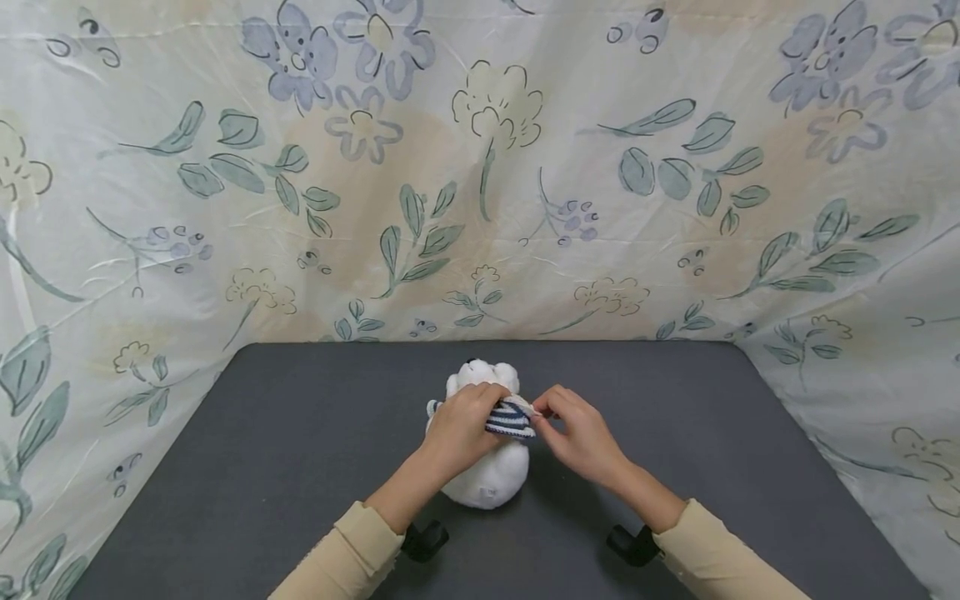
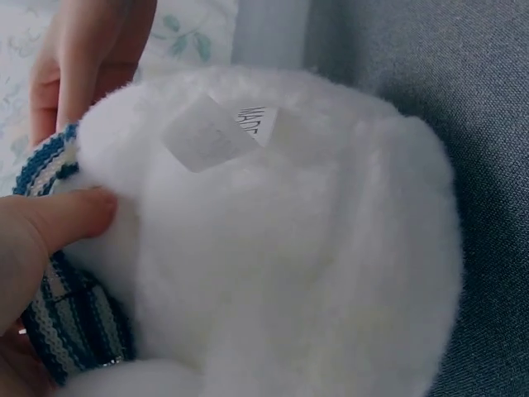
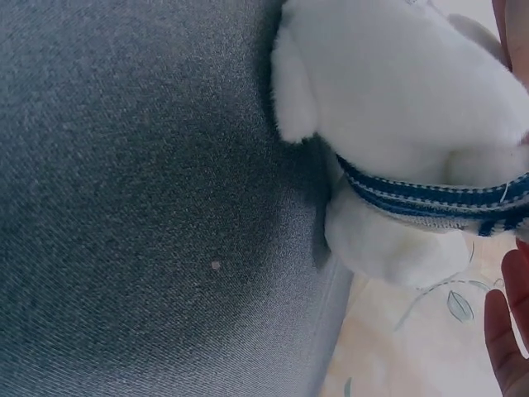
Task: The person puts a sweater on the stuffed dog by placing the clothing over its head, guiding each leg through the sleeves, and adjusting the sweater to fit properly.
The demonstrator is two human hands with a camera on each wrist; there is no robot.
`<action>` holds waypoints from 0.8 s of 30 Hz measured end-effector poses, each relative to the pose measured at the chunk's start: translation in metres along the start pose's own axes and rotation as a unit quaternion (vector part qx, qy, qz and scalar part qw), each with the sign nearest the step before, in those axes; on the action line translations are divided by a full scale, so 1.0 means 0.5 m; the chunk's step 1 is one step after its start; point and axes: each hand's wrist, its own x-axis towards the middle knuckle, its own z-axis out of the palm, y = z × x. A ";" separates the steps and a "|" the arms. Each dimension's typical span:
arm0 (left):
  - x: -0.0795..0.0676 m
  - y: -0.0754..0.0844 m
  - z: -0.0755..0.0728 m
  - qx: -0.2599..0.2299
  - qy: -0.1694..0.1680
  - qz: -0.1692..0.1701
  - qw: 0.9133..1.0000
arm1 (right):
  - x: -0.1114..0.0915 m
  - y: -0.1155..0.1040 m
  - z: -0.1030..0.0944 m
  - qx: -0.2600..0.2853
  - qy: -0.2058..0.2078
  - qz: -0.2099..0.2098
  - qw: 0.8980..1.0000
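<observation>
A white plush toy (image 1: 491, 479) lies on the dark grey table, with a white sewn-in label (image 2: 211, 136) on its fluffy body. Around it runs a blue-and-white striped knit band (image 1: 512, 417), which looks like a scarf or small garment. My left hand (image 1: 467, 427) grips the toy across its middle, its thumb pressing on the fur beside the knit. At the band's right end, my right hand (image 1: 581, 437) pinches the knit edge between thumb and fingertips. Part of the band is hidden under the left hand.
The dark grey tabletop (image 1: 300, 467) spreads to both sides of the toy. A floral curtain (image 1: 480, 250) hangs behind the table and along both sides. Black straps (image 1: 425, 542) sit at the wrists below the beige sleeves (image 1: 345, 550).
</observation>
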 end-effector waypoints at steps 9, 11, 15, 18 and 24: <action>0.005 -0.004 0.010 0.032 0.050 -0.016 0.998 | -0.004 -0.013 0.000 -0.001 -0.011 -0.038 0.999; 0.004 -0.004 0.011 0.037 0.059 -0.014 0.997 | -0.005 -0.014 0.000 -0.009 -0.014 -0.046 0.999; 0.004 -0.005 0.011 0.039 0.071 -0.007 0.997 | -0.005 -0.015 -0.001 -0.026 -0.029 -0.060 0.997; 0.004 -0.005 0.011 0.036 0.070 -0.003 0.997 | -0.004 -0.012 -0.006 -0.032 -0.037 -0.063 0.997; 0.005 -0.005 0.014 0.032 0.058 0.001 0.998 | 0.016 -0.008 -0.025 -0.043 -0.039 -0.043 0.997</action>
